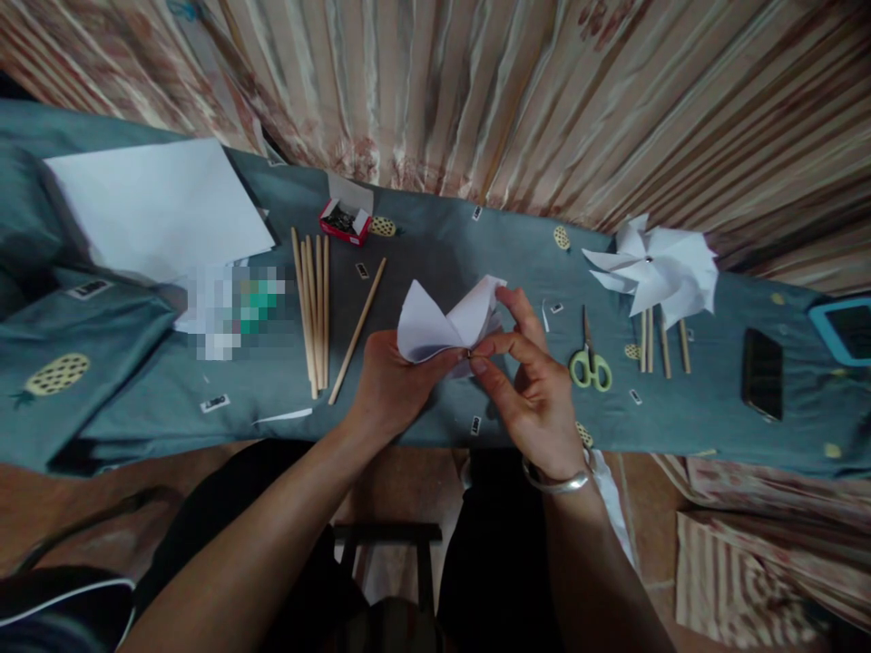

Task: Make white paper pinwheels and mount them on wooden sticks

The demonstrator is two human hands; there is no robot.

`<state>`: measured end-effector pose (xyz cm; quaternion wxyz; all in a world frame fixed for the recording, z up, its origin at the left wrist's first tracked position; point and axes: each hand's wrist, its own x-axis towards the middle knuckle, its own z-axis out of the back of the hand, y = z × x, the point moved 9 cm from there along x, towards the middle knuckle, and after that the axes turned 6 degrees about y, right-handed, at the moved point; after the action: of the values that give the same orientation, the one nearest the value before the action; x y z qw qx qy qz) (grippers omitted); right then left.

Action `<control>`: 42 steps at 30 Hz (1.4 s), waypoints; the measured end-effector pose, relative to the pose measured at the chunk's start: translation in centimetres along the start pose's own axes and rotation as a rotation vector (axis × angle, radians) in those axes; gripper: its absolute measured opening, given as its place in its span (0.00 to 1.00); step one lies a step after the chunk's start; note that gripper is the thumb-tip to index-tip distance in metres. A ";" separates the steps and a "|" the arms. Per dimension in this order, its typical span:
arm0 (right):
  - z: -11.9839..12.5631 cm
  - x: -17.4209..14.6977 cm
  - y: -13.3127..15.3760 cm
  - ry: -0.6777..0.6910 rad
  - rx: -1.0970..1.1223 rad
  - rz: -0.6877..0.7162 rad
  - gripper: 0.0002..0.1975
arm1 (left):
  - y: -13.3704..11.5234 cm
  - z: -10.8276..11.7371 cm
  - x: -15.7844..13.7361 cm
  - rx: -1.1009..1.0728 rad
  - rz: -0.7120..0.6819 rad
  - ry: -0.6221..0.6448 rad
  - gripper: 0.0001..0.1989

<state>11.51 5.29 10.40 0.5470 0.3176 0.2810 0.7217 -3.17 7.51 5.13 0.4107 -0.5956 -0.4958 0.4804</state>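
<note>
My left hand (pixel 391 381) is closed on a white paper pinwheel (pixel 428 317) whose curled blades stand up above the table. With thumb and forefinger, my right hand (pixel 534 381) pinches at the pinwheel's middle. A tiny shiny thumbtack (pixel 469 354) shows between those fingertips, partly hidden. Pinwheels on wooden sticks (pixel 657 268) lie to the right, a metal dot at the centre of the top one. Between them and my right hand are green-handled scissors (pixel 591 363). Left of my hands lie one loose wooden stick (pixel 357 331) and a row of several sticks (pixel 313 313).
A small red box (pixel 347 222) of dark metal pieces stands open behind the sticks. White paper sheets (pixel 160 209) lie at the far left, near a blurred green item (pixel 259 307). A phone (pixel 763 374) and a blue-framed device (pixel 844 328) are at the right. Striped curtain (pixel 408 91) hangs behind.
</note>
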 end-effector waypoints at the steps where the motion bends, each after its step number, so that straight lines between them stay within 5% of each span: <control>1: 0.0 0.0 0.0 0.000 0.001 -0.001 0.03 | 0.0 0.0 0.0 -0.002 -0.002 0.003 0.07; 32: -0.3 0.0 -0.6 -0.029 0.097 -0.075 0.04 | -0.6 -0.8 -0.2 -0.042 -0.125 0.125 0.05; 42: 0.1 -0.1 -0.6 -0.106 0.128 -0.069 0.03 | 0.1 0.0 -0.1 0.022 -0.076 0.059 0.05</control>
<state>11.98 5.37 9.99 0.5643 0.3798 0.3079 0.6653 -3.11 7.42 5.01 0.4497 -0.5856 -0.5003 0.4522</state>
